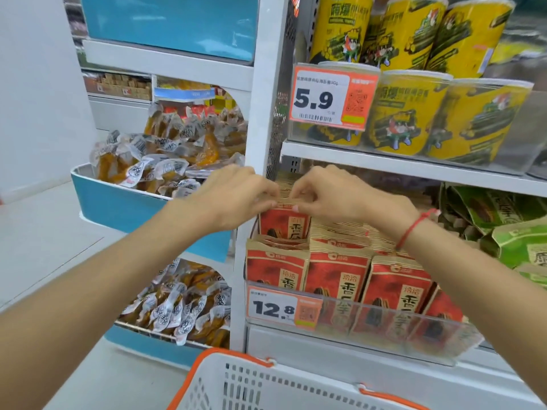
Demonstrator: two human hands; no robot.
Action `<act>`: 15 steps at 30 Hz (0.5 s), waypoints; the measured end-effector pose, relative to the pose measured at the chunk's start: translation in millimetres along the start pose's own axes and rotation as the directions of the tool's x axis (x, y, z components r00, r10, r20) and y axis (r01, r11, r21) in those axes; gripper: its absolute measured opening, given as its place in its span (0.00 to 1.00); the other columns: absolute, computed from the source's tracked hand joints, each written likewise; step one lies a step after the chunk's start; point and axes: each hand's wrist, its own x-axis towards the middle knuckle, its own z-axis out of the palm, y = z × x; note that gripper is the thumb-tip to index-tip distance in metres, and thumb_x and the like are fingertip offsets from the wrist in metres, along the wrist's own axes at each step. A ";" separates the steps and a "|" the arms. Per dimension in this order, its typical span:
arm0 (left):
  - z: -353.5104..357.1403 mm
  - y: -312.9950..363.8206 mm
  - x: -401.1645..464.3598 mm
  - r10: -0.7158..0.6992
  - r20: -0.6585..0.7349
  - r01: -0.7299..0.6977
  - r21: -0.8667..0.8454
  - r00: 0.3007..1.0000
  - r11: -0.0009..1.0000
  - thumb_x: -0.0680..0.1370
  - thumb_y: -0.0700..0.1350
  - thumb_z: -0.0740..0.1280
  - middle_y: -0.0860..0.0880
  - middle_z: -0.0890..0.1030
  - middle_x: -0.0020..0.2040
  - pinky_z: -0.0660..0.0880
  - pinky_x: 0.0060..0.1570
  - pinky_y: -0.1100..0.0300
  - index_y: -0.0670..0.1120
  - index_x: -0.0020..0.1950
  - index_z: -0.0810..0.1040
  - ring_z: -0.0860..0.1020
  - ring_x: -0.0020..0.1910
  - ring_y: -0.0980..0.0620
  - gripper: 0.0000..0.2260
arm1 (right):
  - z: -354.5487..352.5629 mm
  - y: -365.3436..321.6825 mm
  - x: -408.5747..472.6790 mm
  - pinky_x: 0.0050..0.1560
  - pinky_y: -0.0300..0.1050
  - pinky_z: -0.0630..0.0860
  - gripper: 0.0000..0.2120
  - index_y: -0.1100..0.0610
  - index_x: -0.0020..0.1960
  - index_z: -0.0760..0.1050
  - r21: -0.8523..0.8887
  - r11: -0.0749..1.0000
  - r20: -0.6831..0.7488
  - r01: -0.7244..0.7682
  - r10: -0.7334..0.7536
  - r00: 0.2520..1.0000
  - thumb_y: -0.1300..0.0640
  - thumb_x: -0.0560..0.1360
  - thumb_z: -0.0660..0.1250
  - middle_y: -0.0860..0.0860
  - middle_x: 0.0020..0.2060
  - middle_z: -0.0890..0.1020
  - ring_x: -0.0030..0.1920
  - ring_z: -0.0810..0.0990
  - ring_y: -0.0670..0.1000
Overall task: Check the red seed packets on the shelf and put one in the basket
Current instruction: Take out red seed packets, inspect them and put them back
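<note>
Packet (284, 224) upright at frame centre, our left hand (233, 196) and right hand (331, 193) both pinching its top edge, basket (236, 380) directly below.

bright, even store light; soft shadows; edges bend, upper right corner blurs.

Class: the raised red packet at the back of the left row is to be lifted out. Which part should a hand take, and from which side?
Take the raised packet by its flat top seal, from above. It stands upright, wedged among other packets, so only the top edge is free. The left hand and right hand already pinch there.
</note>
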 end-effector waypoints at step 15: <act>14.8 17.3 15.4 -0.015 0.339 -0.029 0.124 0.941 0.992 0.80 0.53 0.62 0.49 0.81 0.54 0.71 0.42 0.56 0.54 0.60 0.80 0.77 0.56 0.48 0.12 | 17.5 -17.7 10.3 0.52 0.46 0.73 0.07 0.55 0.51 0.81 -0.119 0.981 0.301 -0.155 0.185 0.935 0.54 0.75 0.70 0.51 0.48 0.81 0.52 0.78 0.55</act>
